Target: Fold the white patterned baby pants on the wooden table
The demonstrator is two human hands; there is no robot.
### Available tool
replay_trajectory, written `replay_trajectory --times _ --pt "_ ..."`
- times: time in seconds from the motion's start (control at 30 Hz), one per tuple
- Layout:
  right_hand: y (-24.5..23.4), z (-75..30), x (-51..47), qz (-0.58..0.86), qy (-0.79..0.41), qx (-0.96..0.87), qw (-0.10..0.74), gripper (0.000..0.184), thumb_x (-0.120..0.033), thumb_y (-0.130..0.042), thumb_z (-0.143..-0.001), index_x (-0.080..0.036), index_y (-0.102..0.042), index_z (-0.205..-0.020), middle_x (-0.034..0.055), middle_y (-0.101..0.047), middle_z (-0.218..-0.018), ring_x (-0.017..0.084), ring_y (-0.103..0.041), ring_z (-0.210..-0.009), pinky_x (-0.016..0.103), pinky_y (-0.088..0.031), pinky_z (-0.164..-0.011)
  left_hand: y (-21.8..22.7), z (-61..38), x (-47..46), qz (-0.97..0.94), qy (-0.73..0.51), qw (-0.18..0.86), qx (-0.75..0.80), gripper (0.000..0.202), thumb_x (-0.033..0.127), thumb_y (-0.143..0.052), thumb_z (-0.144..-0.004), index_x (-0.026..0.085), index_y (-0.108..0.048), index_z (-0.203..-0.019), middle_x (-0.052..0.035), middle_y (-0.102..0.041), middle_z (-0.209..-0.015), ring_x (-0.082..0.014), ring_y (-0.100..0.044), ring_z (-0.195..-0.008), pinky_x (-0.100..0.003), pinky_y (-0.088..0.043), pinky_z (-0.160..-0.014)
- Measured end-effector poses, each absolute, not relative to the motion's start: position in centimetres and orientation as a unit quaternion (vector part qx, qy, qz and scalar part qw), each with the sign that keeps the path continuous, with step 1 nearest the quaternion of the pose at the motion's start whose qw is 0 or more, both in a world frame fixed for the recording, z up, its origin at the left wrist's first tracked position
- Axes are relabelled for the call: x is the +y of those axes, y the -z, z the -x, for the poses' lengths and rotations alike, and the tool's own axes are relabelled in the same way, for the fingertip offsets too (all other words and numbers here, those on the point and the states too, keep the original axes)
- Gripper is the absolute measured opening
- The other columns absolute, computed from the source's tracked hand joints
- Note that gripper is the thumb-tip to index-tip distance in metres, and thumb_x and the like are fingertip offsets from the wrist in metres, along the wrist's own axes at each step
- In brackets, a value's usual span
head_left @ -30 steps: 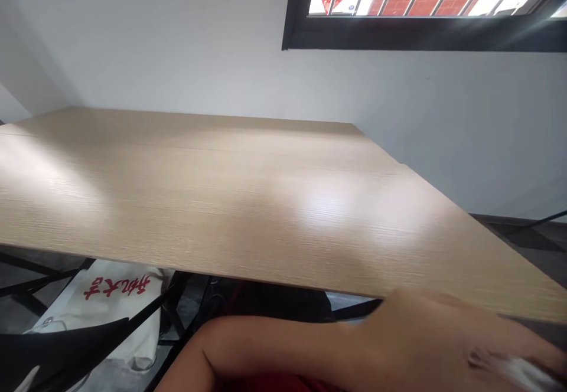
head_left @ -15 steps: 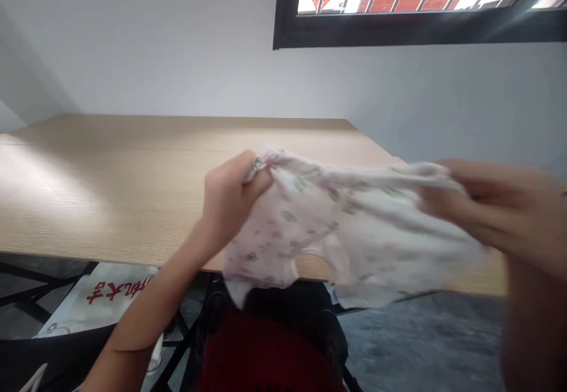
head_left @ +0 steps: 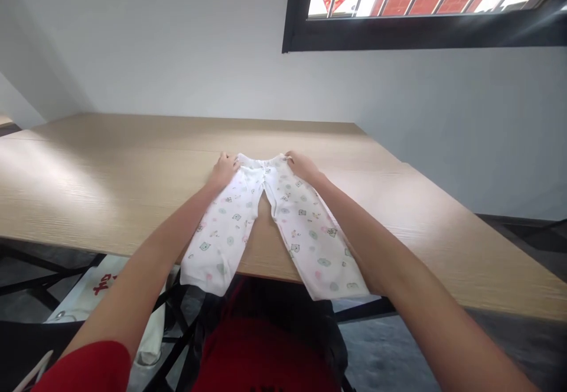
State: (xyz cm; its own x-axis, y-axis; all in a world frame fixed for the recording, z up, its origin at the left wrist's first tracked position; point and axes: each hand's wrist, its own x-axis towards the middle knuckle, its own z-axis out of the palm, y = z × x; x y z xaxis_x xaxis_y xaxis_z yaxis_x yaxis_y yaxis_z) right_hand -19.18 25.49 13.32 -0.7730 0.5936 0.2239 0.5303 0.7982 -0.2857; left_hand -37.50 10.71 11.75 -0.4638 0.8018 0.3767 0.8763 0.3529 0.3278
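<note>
A small pair of white pants (head_left: 305, 221) printed with little green and pink figures lies on the wooden table, waistband away from me. Its two legs spread apart toward me, and both cuffs hang past the table's near edge. My left hand (head_left: 225, 169) grips the left corner of the waistband with curled fingers. At the opposite corner, my right hand (head_left: 302, 166) is closed on the waistband too. The waistband stretches between the two hands.
The light wooden table (head_left: 133, 173) reaches back to a pale wall. A barred window (head_left: 398, 32) is at upper right. Below the near edge at left are black metal legs and a white bag (head_left: 95, 286) with red lettering.
Both hands have moved away from me and closer together, bringing the pants from the air down onto the table. The bunched cloth is now spread with both legs showing.
</note>
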Motion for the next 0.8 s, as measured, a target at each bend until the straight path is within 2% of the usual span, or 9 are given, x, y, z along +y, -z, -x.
replay_trajectory --times 0.1,0.17,0.23,0.3,0.33,0.43,0.57,0.7,0.8 --pt "-12.8 17.4 23.5 0.27 -0.071 -0.949 0.147 0.045 -0.016 -0.034 -0.09 -0.003 -0.037 -0.132 0.0226 -0.046 -0.125 0.031 -0.048 -0.108 0.041 -0.041 -0.086 -11.7 34.4 10.8 0.57 0.222 0.083 -0.787 0.034 0.022 -0.038 -0.091 0.013 -0.05 -0.122 -0.0154 -0.041 -0.133 -0.0271 -0.035 -0.124 -0.045 -0.025 -0.104" --pt "-12.1 15.2 21.6 0.19 -0.047 -0.974 0.116 0.042 -0.019 -0.034 -0.091 -0.005 -0.042 -0.13 0.0198 -0.047 -0.126 0.03 -0.047 -0.11 0.041 -0.04 -0.09 -11.7 31.0 10.2 0.642 0.199 0.066 -0.737 0.039 0.024 -0.033 -0.092 0.019 -0.045 -0.129 -0.0078 -0.036 -0.14 -0.0227 -0.028 -0.13 -0.041 -0.017 -0.109" --pt "-11.1 12.6 19.5 0.098 -0.04 -0.992 0.072 0.037 -0.018 -0.031 -0.092 -0.007 -0.054 -0.119 0.0173 -0.052 -0.121 0.027 -0.05 -0.108 0.039 -0.042 -0.091 -11.6 27.7 9.6 0.733 0.164 0.017 -0.66 0.04 0.03 -0.026 -0.095 0.03 -0.041 -0.132 0.0037 -0.039 -0.139 -0.0157 -0.031 -0.129 -0.037 -0.014 -0.111" --pt "-10.1 10.1 17.3 0.05 -0.044 -0.996 0.054 0.037 -0.019 -0.03 -0.093 -0.008 -0.058 -0.113 0.0162 -0.055 -0.118 0.026 -0.05 -0.11 0.039 -0.041 -0.095 -11.4 25.4 9.6 0.81 0.108 -0.048 -0.574 0.041 0.035 -0.016 -0.097 0.039 -0.034 -0.134 0.011 -0.041 -0.137 -0.0121 -0.034 -0.128 -0.04 -0.008 -0.112" --pt "-9.6 9.0 16.2 0.049 -0.039 -0.996 0.061 0.038 -0.022 -0.03 -0.094 -0.007 -0.057 -0.116 0.0167 -0.054 -0.121 0.027 -0.047 -0.115 0.041 -0.039 -0.097 -11.2 25.0 10.1 0.831 0.076 -0.069 -0.547 0.042 0.037 -0.013 -0.097 0.041 -0.031 -0.135 0.0123 -0.04 -0.138 -0.0122 -0.033 -0.129 -0.044 -0.002 -0.112" --pt "-9.0 6.3 13.1 0.082 -0.006 -0.993 0.086 0.051 -0.036 -0.032 -0.096 -0.002 -0.041 -0.132 0.0201 -0.038 -0.136 0.032 -0.027 -0.129 0.049 -0.032 -0.102 -10.9 26.0 13.3 0.821 0.009 -0.057 -0.569 0.044 0.035 -0.014 -0.096 0.037 -0.029 -0.138 0.0067 -0.03 -0.144 -0.0182 -0.026 -0.134 -0.052 0.008 -0.108" --pt "-9.1 3.4 9.4 0.075 0.005 -0.993 0.087 0.055 -0.038 -0.027 -0.097 -0.006 -0.025 -0.141 0.0144 -0.022 -0.145 0.031 -0.011 -0.134 0.052 -0.029 -0.104 -10.3 29.5 18.9 0.774 0.008 -0.01 -0.633 0.046 0.03 -0.017 -0.095 0.026 -0.03 -0.139 -0.002 -0.029 -0.145 -0.0239 -0.022 -0.135 -0.056 0.01 -0.106" --pt "-9.2 1.1 7.1 0.068 0.002 -0.994 0.088 0.057 -0.038 -0.03 -0.097 -0.009 -0.018 -0.144 0.0111 -0.018 -0.146 0.029 -0.01 -0.134 0.049 -0.031 -0.105 -9.7 31.2 21.5 0.762 0.025 0.014 -0.646 0.046 0.033 -0.016 -0.095 0.029 -0.032 -0.138 0.0024 -0.03 -0.144 -0.0226 -0.018 -0.136 -0.055 0.007 -0.108" --pt "-9.5 0.7 6.1 0.102 0.004 -0.991 0.09 0.058 -0.043 -0.029 -0.096 -0.008 -0.025 -0.142 0.0128 -0.023 -0.144 0.031 -0.019 -0.132 0.05 -0.034 -0.103 -9.6 31.3 21.9 0.76 0.042 0.03 -0.648 0.046 0.033 -0.016 -0.095 0.026 -0.035 -0.136 0.0019 -0.032 -0.143 -0.0204 -0.019 -0.136 -0.051 0.004 -0.109"
